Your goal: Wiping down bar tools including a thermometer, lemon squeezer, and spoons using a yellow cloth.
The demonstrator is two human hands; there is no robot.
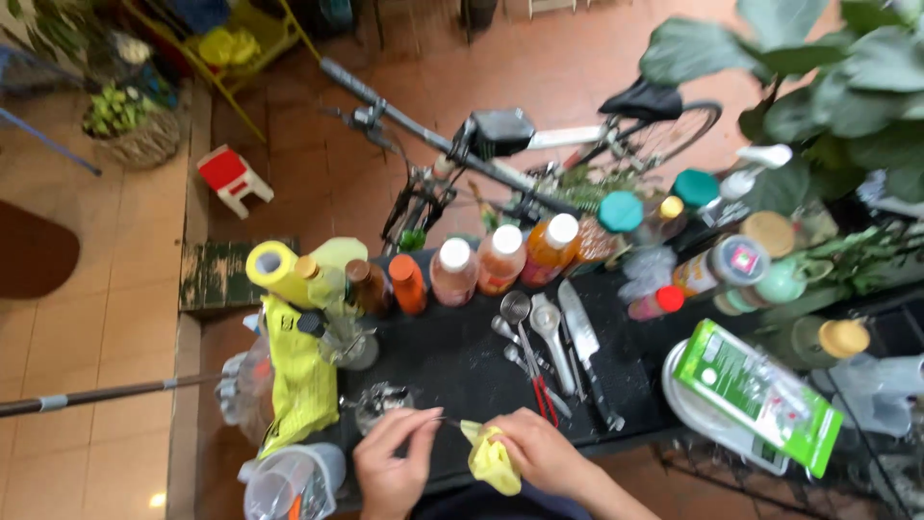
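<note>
The right hand [544, 451] is bunching a yellow cloth [491, 460] in closed fingers while the left hand [393, 453] is pinching a thin metal utensil [445, 420] by its handle, its tip meeting the cloth between the hands; this looks like wiping it clean. Just beyond the right hand, spoons and a knife [585, 351] are lying on the black worktop [462, 361], with bottles [454, 271] lined up farther off. Next, the wiping is calling for a steady pinch and a firm rub along the stem.

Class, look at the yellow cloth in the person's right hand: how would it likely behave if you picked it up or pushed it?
The yellow cloth looks bunched and creased in the right hand, so it is probably floppy and light. Pushed across the black table, it would likely crumple rather than slide or roll.
</note>
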